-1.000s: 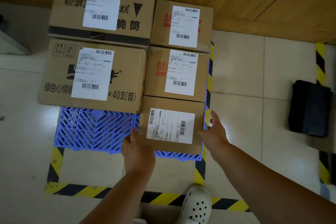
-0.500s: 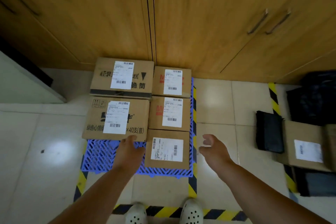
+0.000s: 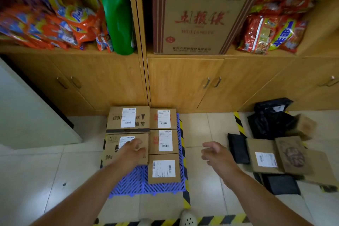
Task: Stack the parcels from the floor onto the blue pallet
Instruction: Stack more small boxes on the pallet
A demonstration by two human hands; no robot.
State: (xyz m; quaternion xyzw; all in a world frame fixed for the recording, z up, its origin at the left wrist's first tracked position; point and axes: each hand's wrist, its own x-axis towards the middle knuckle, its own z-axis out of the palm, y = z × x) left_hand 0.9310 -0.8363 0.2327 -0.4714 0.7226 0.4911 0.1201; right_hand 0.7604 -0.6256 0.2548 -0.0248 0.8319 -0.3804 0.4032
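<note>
Parcels (image 3: 163, 169) lie flat on blue pallet (image 3: 132, 184), labels up, long axes front-back; both hands (image 3: 131, 151) (image 3: 216, 155) spread, empty.

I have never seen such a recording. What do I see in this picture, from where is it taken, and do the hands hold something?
There is no machine: a person wears one camera on the head, which looks forward and down. The left hand and right hand are bare, open, and hold nothing. On the floor lies the blue pallet, with five labelled cardboard boxes on it; the nearest box sits at its front right. To the right, more parcels wait on the floor: a brown box and a black bag. Behind stand wooden cabinets.
</note>
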